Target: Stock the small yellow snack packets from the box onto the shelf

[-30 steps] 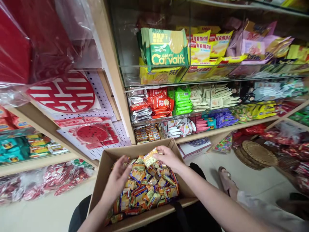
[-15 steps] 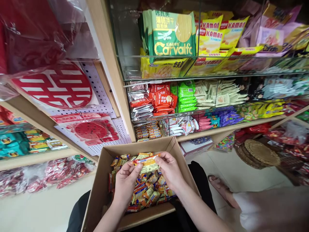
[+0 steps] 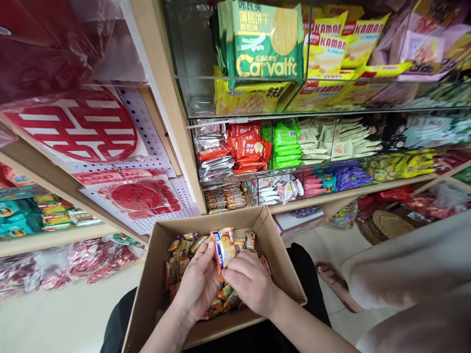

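Over an open cardboard box [image 3: 290, 279] on my lap, both hands hold snack packets in orange, blue and yellow wrappers. My left hand [image 3: 200, 279] is closed on the left edge of an upright snack packet [image 3: 223, 247]. My right hand [image 3: 250, 279] grips the same packet from the right, its fingers bent around the lower side. Whether more than one packet is between the hands I cannot tell. Below lie many loose snack packets [image 3: 180, 250] of the same look, partly hidden by my hands.
Glass shelves with green biscuit packs [image 3: 263, 44], red packs [image 3: 250, 147] and similar small packets [image 3: 226, 196] rise just beyond the box. Red paper decorations [image 3: 77, 125] hang at left. Another person's leg [image 3: 397, 264] and sandalled foot [image 3: 334, 282] stand close at right.
The packet, held level between both hands before, is now turned upright. My right hand has moved left and down, closer to my left hand. The other person's leg has come further into view.
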The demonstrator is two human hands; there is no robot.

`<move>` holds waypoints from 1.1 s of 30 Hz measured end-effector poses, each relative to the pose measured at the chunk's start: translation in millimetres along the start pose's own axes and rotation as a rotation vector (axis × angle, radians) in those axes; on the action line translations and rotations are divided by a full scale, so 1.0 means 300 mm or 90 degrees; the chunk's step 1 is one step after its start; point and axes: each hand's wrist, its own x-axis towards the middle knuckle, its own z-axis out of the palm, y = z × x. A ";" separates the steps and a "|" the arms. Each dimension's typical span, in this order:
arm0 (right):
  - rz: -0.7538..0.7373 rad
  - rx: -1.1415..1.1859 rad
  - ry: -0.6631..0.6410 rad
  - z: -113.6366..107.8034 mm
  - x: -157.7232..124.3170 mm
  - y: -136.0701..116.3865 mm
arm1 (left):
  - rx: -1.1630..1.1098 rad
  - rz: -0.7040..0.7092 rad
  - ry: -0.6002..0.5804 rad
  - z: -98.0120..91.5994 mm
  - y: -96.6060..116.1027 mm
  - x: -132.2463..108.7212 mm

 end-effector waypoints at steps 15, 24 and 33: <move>0.414 0.176 0.123 -0.024 0.017 -0.006 | 0.442 0.239 0.037 -0.047 -0.062 0.016; 0.662 0.507 0.111 -0.018 0.044 0.055 | 0.663 0.327 0.095 -0.028 -0.050 -0.022; 0.774 0.833 0.239 0.067 0.001 0.002 | 0.718 0.394 0.143 -0.117 -0.100 0.036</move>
